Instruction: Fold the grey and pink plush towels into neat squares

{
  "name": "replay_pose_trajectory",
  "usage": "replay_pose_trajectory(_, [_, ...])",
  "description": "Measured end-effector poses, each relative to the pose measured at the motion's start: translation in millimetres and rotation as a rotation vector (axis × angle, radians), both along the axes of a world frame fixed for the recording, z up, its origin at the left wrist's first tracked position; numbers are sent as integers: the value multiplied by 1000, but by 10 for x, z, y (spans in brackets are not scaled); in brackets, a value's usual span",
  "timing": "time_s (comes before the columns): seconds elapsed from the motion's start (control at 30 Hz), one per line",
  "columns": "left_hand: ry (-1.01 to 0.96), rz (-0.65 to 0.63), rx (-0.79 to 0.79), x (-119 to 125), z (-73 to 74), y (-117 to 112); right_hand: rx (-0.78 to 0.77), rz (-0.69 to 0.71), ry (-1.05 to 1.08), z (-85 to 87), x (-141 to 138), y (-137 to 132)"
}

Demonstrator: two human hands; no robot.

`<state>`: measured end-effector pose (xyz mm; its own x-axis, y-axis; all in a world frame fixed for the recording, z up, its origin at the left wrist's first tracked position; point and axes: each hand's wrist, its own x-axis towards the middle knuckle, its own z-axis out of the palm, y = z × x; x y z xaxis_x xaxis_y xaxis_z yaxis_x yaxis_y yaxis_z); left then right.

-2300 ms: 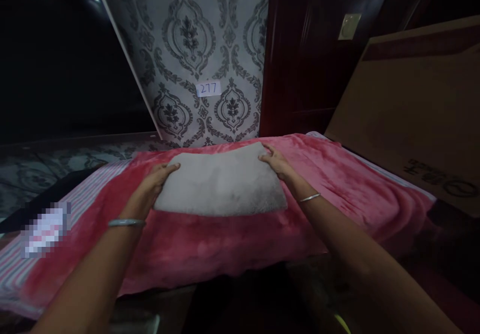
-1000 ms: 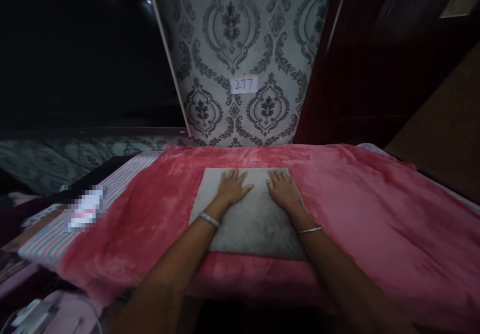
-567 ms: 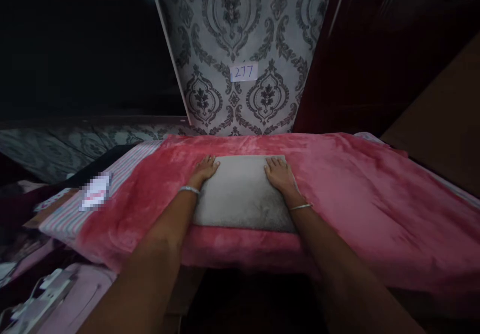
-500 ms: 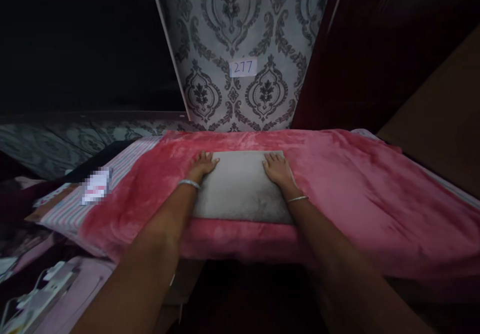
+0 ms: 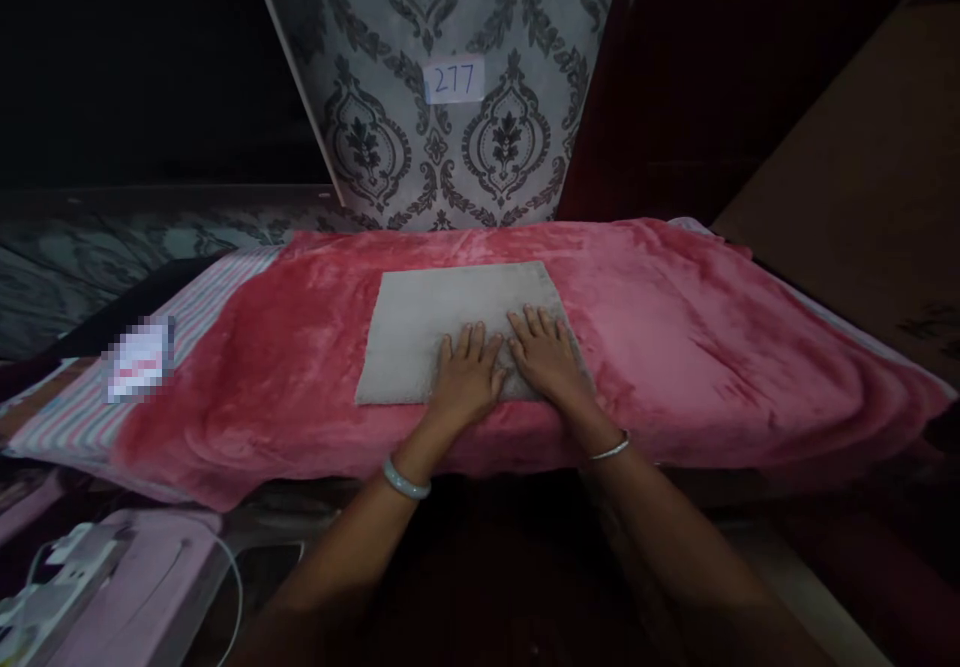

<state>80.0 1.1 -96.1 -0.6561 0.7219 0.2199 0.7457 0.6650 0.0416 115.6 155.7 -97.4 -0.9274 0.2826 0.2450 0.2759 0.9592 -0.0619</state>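
**Both hands flat on the grey towel**

My left hand (image 5: 466, 379) and right hand (image 5: 546, 357) lie palm down, side by side, on the towel (image 5: 442, 317). Neither grips or pinches anything. The fingers are stretched out and a little apart, pointing away from me. The two hands are so close that the inner fingers almost meet; I cannot tell whether they touch. Both sit over the towel's near right part, with the heels of my palms at its near edge.

The towel is a flat grey rectangle, seemingly folded, though I cannot see how many layers it has. It lies in the middle of the pink blanket (image 5: 675, 347), and its far edge stops short of the blanket's back edge. The blanket is plush, wrinkled towards the right, and hangs over the front edge just below my wrists.

I wear a pale bangle (image 5: 406, 481) on my left wrist and a thin bracelet (image 5: 609, 449) on my right.

To the left, a striped sheet (image 5: 225, 292) shows beside the blanket. Behind it all stands a patterned panel (image 5: 390, 147) bearing a small tag (image 5: 454, 79) that reads 277. A cardboard sheet (image 5: 847, 187) leans at the right. In the lower left corner is something pink with white cables (image 5: 45, 592) on it; the light there is too dim to tell more.
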Motion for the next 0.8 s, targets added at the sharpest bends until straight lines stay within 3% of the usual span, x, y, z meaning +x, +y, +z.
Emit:
replay_pose_trajectory(0.13, [-16, 41, -18, -120, 7, -198, 7, 2, 10, -45, -20, 29])
replay_pose_trajectory(0.33, [-66, 336, -54, -324, 58, -956, -19, 6, -3, -43, -45, 34])
replay_pose_trajectory(0.43, [-118, 373, -21, -377, 47, -1263, -47, 2, -5, -45, -30, 4])
replay_pose_trajectory(0.53, [-140, 405, -4, -441, 78, -1397, -100, 9, -23, -34, -43, 33])
replay_pose_trajectory(0.67, [-63, 395, 57, -597, 257, -1180, -215, 68, 44, 108, -231, 238])
replay_pose_trajectory(0.8, [-64, 181, 43, -831, 566, -452, -243, -10, 180, 412, -666, 473])
